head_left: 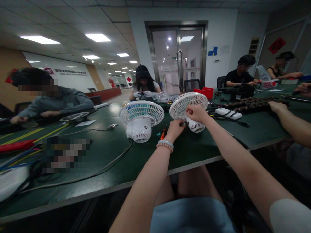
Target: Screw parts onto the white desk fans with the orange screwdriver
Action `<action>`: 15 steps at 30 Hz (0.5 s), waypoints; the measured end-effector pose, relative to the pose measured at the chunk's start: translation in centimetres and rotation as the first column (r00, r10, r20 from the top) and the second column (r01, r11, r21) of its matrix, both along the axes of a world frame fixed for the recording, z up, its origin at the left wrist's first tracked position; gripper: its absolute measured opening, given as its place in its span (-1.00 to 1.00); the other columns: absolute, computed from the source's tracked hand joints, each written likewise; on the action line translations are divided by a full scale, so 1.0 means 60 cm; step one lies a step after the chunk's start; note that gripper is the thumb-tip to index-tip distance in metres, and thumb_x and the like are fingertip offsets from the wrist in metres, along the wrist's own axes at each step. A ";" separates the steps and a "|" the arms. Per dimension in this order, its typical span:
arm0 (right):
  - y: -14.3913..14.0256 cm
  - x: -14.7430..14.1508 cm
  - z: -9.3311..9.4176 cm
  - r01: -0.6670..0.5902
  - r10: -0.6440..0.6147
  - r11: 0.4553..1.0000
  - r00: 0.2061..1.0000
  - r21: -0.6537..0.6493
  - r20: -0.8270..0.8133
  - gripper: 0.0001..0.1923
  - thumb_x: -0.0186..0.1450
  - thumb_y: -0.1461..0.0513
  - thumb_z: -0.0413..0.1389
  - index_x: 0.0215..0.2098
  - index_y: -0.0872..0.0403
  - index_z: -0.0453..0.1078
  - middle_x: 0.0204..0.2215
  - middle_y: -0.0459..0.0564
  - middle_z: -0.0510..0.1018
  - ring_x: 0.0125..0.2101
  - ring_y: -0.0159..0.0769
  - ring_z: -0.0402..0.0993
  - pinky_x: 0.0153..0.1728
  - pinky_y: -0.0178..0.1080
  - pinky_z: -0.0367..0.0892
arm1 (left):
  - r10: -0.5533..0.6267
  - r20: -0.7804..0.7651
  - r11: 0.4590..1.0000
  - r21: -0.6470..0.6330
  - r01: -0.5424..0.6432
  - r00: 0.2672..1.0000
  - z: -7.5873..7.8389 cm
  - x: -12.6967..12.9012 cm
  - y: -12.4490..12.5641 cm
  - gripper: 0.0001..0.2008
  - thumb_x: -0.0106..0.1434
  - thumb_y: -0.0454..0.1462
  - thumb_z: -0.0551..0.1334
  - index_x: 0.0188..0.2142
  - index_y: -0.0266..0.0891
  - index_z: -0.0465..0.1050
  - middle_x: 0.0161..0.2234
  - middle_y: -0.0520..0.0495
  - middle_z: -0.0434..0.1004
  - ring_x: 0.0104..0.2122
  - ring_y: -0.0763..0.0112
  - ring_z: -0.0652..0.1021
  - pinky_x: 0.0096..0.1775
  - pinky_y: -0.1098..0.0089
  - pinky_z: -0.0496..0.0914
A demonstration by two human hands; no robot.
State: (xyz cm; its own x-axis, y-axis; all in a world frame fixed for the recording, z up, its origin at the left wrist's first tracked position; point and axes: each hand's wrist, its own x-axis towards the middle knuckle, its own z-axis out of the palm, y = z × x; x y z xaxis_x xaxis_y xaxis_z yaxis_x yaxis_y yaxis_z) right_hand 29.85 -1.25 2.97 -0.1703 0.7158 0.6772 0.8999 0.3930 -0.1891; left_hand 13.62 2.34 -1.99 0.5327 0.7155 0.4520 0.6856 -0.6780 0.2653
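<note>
Two small white fans stand on the dark green table (116,161). My right hand (196,113) grips the grille edge of the right fan (188,105), which is tilted. My left hand (175,127), with a bead bracelet on the wrist, is closed at that fan's motor housing (195,125), pinching a small dark thing that I cannot make out. The left fan (141,113) stands apart to the left, untouched. A small orange tool (163,133) lies on the table between the two fans, just left of my left hand.
A grey cable (107,168) snakes across the table's left part. A white power strip (228,113) with a black cord lies to the right, by a co-worker's forearm (291,121). A red bin (205,92) stands at the back. Several people sit around the table.
</note>
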 end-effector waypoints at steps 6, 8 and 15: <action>0.001 0.009 -0.028 0.025 -0.017 0.998 0.989 0.054 -0.144 -0.80 0.14 0.25 -0.05 -0.38 0.14 0.40 -0.63 -0.16 0.34 -0.55 -0.42 0.28 -0.38 -0.39 0.16 | -0.055 0.006 0.998 0.003 0.055 0.998 0.004 -0.004 -0.009 -0.73 0.20 -0.24 0.13 -0.12 -0.20 0.48 -0.14 -0.06 0.54 -0.14 0.35 0.50 -0.02 0.39 0.31; 0.002 0.009 -0.030 0.041 -0.032 0.998 0.985 0.051 -0.171 -0.79 0.14 0.24 -0.05 -0.39 0.13 0.40 -0.64 -0.16 0.33 -0.55 -0.42 0.28 -0.40 -0.39 0.15 | -0.061 0.007 0.998 -0.008 0.061 0.998 0.004 -0.006 -0.011 -0.72 0.20 -0.24 0.14 -0.11 -0.19 0.47 -0.13 -0.05 0.54 -0.13 0.35 0.50 -0.02 0.39 0.31; 0.006 0.007 -0.033 0.040 -0.025 0.997 0.973 0.060 -0.230 -0.78 0.14 0.23 -0.05 -0.41 0.13 0.41 -0.65 -0.16 0.33 -0.56 -0.42 0.26 -0.44 -0.39 0.12 | -0.056 0.010 0.998 -0.018 0.056 0.998 0.006 -0.004 -0.014 -0.72 0.21 -0.26 0.13 -0.10 -0.18 0.47 -0.13 -0.05 0.54 -0.12 0.37 0.50 0.00 0.40 0.30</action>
